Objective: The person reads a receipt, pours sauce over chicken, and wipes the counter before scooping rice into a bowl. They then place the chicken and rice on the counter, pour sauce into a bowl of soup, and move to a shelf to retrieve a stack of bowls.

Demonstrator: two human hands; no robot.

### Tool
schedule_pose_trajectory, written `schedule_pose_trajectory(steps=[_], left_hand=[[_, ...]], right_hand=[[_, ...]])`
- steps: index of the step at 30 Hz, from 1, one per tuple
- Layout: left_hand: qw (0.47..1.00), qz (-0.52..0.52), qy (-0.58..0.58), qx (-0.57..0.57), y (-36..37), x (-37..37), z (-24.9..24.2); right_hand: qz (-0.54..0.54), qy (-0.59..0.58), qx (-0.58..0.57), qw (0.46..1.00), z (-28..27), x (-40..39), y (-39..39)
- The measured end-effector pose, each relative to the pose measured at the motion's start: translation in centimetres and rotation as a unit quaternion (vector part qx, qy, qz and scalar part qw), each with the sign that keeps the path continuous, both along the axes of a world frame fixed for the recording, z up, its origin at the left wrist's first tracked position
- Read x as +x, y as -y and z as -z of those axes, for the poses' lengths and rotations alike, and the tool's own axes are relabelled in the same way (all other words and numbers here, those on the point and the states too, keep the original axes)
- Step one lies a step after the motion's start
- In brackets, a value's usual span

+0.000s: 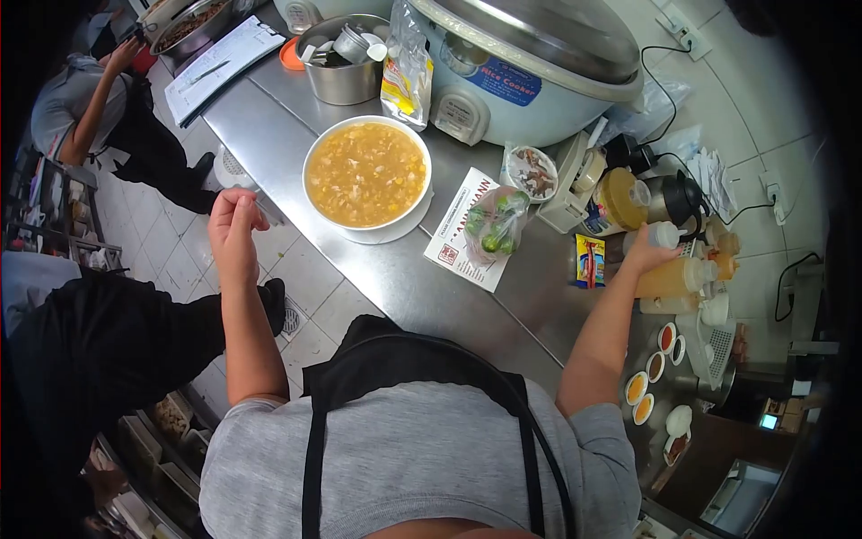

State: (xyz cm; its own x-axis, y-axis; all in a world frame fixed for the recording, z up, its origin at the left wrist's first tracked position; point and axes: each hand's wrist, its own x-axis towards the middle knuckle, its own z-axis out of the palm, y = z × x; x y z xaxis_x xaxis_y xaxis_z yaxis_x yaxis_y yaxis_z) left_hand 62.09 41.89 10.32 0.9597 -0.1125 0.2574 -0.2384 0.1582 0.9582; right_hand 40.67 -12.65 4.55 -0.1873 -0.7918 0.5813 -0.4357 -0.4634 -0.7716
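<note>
My right hand [646,253] reaches out to the right side of the counter. Its fingers are closed around a white-capped container [664,235] standing among sauce bottles; most of its body is hidden. My left hand [235,225] is raised at the counter's left edge, fingers curled together with the thumb. Whether anything small is pinched there, I cannot make out. To the right of that hand, a white bowl [310,193] full of thick yellow corn soup [368,171] rests on a white plate [395,226].
A large rice cooker [512,90] stands at the back beside a steel pot of utensils [346,83]. Bagged green vegetables [494,229] lie on a printed menu [458,256]. Small sauce dishes [636,388] sit far right. Two other people [81,103] stand left of the counter.
</note>
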Motion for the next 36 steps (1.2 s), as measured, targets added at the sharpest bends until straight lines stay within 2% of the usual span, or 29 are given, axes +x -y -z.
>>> schedule_pose_trajectory(steps=[3, 4, 7, 8, 9, 10, 12, 13, 14, 15, 17, 20, 23, 27, 30, 34, 36], left_hand=[[1.0, 0.001, -0.002, -0.002, 0.4, 0.0, 0.1], [1.0, 0.0, -0.003, -0.002, 0.3, 0.0, 0.2], [1.0, -0.01, -0.002, -0.003, -0.2, 0.2, 0.6], [1.0, -0.014, -0.001, -0.002, -0.5, 0.3, 0.7], [1.0, -0.014, -0.001, 0.0, -0.7, 0.4, 0.7], [1.0, -0.012, -0.001, 0.004, -0.9, 0.5, 0.7], [1.0, -0.02, 0.001, -0.003, -0.8, 0.5, 0.6], [1.0, -0.029, 0.0, 0.001, -0.7, 0.4, 0.5], [0.999, -0.038, 0.001, 0.003, -0.6, 0.3, 0.4], [1.0, -0.03, 0.003, -0.003, -0.8, 0.2, 0.5], [1.0, -0.029, 0.005, -0.007, -1.2, 0.0, 1.0], [0.999, -0.044, 0.002, -0.013, -2.4, -0.1, 1.5], [0.998, -0.068, -0.011, -0.011, -4.3, -0.2, 2.2], [0.994, -0.106, -0.027, -0.008, -6.9, -0.2, 3.4], [0.992, -0.118, -0.035, -0.014, -8.1, -0.2, 4.2], [0.993, -0.114, -0.035, -0.008, -8.0, 0.0, 4.4], [0.993, -0.112, -0.029, -0.008, -7.6, 0.3, 4.3]], right_hand=[[-0.049, -0.011, 0.042, 0.998, 0.7, -1.0, 1.8], [-0.069, -0.011, 0.022, 0.997, 0.3, -1.1, 1.4], [-0.129, -0.031, -0.021, 0.991, -6.9, 0.5, -6.3], [-0.188, -0.082, -0.049, 0.977, -9.0, 1.6, -8.4], [-0.244, -0.134, -0.075, 0.958, -10.5, 2.3, -10.0], [-0.265, -0.24, -0.138, 0.924, -11.8, 3.2, -11.3], [-0.369, -0.357, -0.21, 0.832, -14.1, 5.7, -15.0], [-0.403, -0.395, -0.212, 0.798, -14.6, 7.1, -16.7], [-0.455, -0.401, -0.279, 0.745, -14.5, 8.3, -17.7], [-0.464, -0.455, -0.273, 0.709, -14.8, 9.7, -19.7], [-0.448, -0.471, -0.351, 0.673, -13.4, 12.2, -21.8], [-0.45, -0.503, -0.39, 0.626, -11.1, 16.6, -23.7], [-0.435, -0.498, -0.444, 0.604, -10.3, 19.8, -25.8], [-0.463, -0.52, -0.466, 0.547, -12.4, 19.0, -28.1], [-0.422, -0.597, -0.447, 0.515, -13.2, 18.9, -26.9], [-0.375, -0.55, -0.464, 0.585, -13.2, 20.9, -26.2], [-0.401, -0.543, -0.457, 0.579, -13.5, 20.4, -27.3]])
